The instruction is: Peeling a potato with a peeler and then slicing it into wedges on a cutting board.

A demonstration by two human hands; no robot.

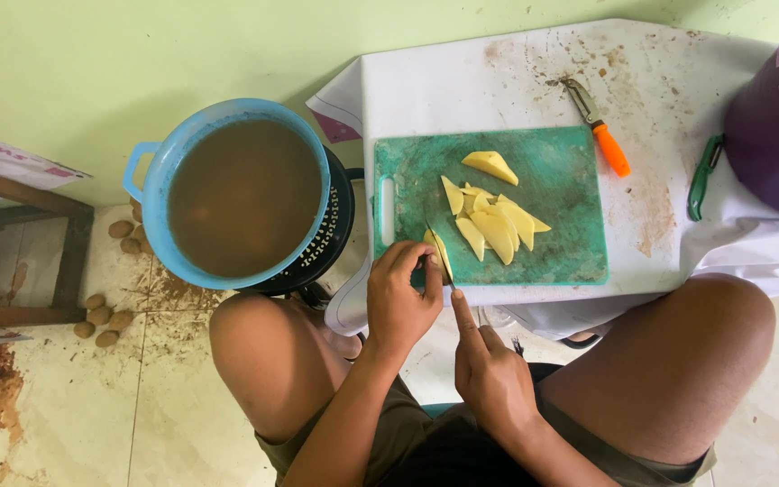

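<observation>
The left hand [401, 298] pinches a potato piece [437, 253] at the near-left corner of the green cutting board [570, 261], w/ fingers curled tight round it. The right hand [490, 374] holds a knife [439, 257]; its pointer finger lies straight along the blade's back & the other fingers are shut on the handle, which is mostly hidden. The blade sits on the piece, right by the left fingertips.

Looks like the step now is cutting this piece into slices. More yellow slices [496, 221] lie in a heap in the middle of the board, w/ one chunk [490, 165] near the far edge.

The next cut prob. needs the left fingertips tucked back from the blade & the piece held still.

The board rests on a white table [462, 86]. An orange-handled peeler [599, 135] & a green peeler [703, 176] lie on it, right of the board. Left of the table is a blue tub [160, 234] of brown water, w/ small brown potatoes [101, 320] on the floor.
</observation>
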